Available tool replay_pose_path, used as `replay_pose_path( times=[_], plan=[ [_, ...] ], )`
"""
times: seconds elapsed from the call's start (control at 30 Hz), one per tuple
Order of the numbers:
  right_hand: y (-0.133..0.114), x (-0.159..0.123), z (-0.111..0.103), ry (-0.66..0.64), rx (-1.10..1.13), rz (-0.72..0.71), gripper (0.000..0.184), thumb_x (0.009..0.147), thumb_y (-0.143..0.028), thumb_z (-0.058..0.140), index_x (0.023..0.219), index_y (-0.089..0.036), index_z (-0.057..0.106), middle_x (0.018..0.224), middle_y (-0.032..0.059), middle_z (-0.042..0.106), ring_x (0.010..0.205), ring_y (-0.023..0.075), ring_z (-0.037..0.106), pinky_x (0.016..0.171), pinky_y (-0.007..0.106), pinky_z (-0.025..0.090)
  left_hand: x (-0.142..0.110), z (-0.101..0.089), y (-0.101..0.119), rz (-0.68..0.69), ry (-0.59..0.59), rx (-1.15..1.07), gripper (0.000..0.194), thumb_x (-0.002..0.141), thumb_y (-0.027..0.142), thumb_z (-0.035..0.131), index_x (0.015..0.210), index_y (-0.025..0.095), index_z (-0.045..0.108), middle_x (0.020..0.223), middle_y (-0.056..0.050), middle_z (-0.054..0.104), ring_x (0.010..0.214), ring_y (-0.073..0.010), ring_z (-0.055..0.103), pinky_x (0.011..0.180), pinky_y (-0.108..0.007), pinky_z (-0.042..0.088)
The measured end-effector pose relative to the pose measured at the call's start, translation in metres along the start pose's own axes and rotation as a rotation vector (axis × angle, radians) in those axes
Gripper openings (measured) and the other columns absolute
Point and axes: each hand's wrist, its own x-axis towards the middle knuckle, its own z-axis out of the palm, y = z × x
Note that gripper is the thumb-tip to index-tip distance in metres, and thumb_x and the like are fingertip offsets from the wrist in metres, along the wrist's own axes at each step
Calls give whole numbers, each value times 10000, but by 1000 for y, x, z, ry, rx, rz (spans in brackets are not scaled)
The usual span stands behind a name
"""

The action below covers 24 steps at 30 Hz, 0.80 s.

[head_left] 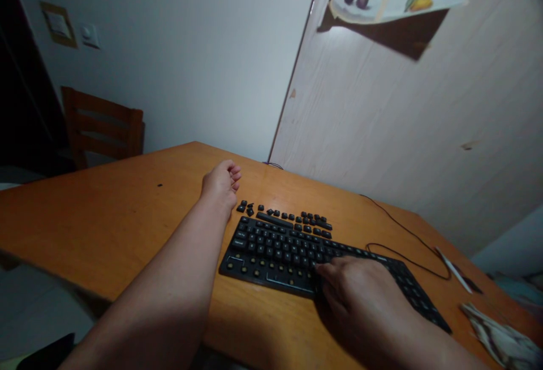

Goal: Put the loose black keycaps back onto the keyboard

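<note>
A black keyboard (271,251) lies at a slant on the table. Along its near left part the keycaps are off, and small pale switch stems show. My right hand (360,285) rests over the near middle edge of the keyboard, fingers closed and fingertips down among the keys; what they grip is hidden. Beyond the keyboard's far left corner, my left hand (223,182) hovers close to the loose keycaps with its fingers curled in, and its palm is out of sight. Those loose keycaps (276,213) lie in rough rows behind the keyboard, along with a long space bar (275,221).
A thin black cable (407,248) loops over the wooden table (169,217) at the right. Beside it are a white strip (453,271) and a crumpled cloth (500,336). A small dark piece (160,185) lies far left. A wooden chair (104,127) stands behind.
</note>
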Motion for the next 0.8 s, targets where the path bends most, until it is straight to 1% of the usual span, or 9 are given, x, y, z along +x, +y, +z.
replay_pose_path(
  times=[0.13,0.2,0.27,0.37,0.4,0.53,0.6,0.7,0.8],
  plan=[
    [16,9,-12,45,69,71,298,889,-213,503,1014,-278,766,944,40,776,832,230,716,729,329,482,0,1,0,0,4,2,92,651,224,651,697,172,589,681,-7,628,587,-109,540,573,-251,344],
    [30,23,-16,68,103,126,301,897,-250,527,1073,-281,770,980,51,783,858,237,714,714,319,470,0,0,0,-5,-1,1,90,655,220,647,707,171,592,680,-2,623,589,-106,541,567,-247,340],
    [46,43,-17,88,137,196,294,903,-292,554,1088,-269,781,1004,64,789,877,243,711,695,310,454,0,0,-1,-8,-4,3,96,661,226,647,724,171,600,689,2,625,596,-104,546,561,-244,339],
    [69,78,-14,-12,178,216,288,901,-336,581,1083,-259,791,931,62,792,817,228,699,635,295,415,0,0,-1,-10,-14,6,100,667,233,645,726,167,600,698,3,631,597,-100,553,550,-238,334],
    [74,89,-12,-45,179,224,279,896,-343,597,1077,-263,794,933,57,791,813,220,695,642,290,412,0,0,-1,-10,-16,7,97,668,232,643,720,165,596,693,3,629,592,-98,553,547,-235,332],
    [87,127,0,-79,164,246,257,867,-368,661,1047,-256,806,886,57,784,757,205,675,619,278,396,-1,0,0,-12,-14,12,85,673,222,638,701,162,585,667,6,620,567,-93,545,539,-228,327],
    [90,140,6,-99,162,252,253,853,-388,685,1031,-260,810,874,55,783,739,202,669,613,274,398,-1,1,1,-15,-6,16,79,682,221,634,704,162,586,672,5,626,565,-91,547,544,-227,331],
    [93,154,14,-131,169,252,243,824,-414,720,992,-270,822,916,56,789,781,211,677,641,274,420,-1,1,1,-15,-4,19,78,697,228,629,709,162,588,679,5,629,569,-89,552,554,-231,339],
    [95,163,19,-167,197,242,241,796,-377,746,995,-266,825,957,59,794,836,218,692,677,273,447,-2,1,1,-14,-9,16,78,707,232,625,713,162,590,679,7,625,571,-87,550,555,-235,332]
  ],
)
